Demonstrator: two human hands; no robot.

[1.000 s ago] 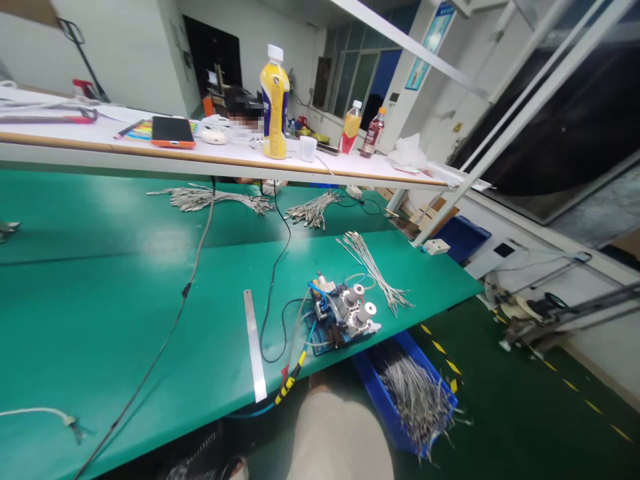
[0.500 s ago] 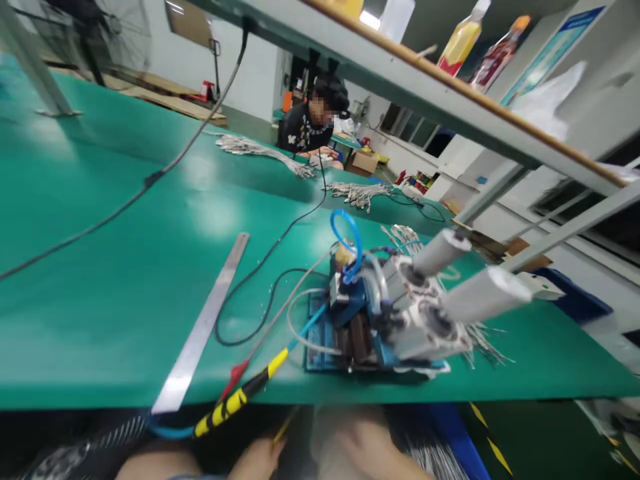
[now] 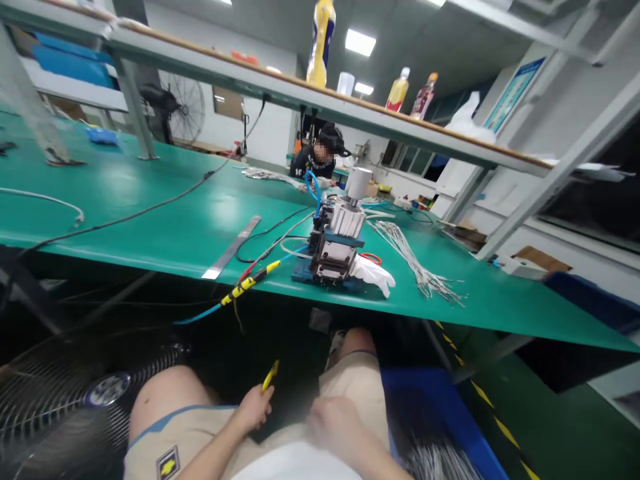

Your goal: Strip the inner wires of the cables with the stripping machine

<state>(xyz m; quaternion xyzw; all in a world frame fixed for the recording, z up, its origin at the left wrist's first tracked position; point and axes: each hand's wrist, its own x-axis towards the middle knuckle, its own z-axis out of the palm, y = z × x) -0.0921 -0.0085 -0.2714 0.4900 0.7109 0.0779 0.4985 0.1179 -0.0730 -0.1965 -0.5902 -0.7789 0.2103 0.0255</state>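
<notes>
My left hand [image 3: 254,407] is closed around a thin yellow tool [image 3: 271,376] over my lap, its narrow end pointing up and away. Its exact kind is unclear. My right hand [image 3: 334,423] is over my right thigh, its fingers smeared by motion. Beyond my knees, at the green table's [image 3: 165,227] near edge, stands a small pneumatic press [image 3: 337,247] with grey cylinders and a blue base. A white glove [image 3: 374,275] lies against its right side. Both hands are apart from the press.
Grey cable bundles [image 3: 413,260] lie right of the press, a steel ruler [image 3: 233,247] left. A blue bin [image 3: 445,420] with cables stands at my right, a floor fan [image 3: 107,390] at my left. Bottles stand on the overhead shelf [image 3: 280,83]. A person [image 3: 320,157] sits across.
My view has swung back and levelled, so the press looks smaller and my lap shows. Both hands remain low over my lap, with the yellow tool still in my left hand.
</notes>
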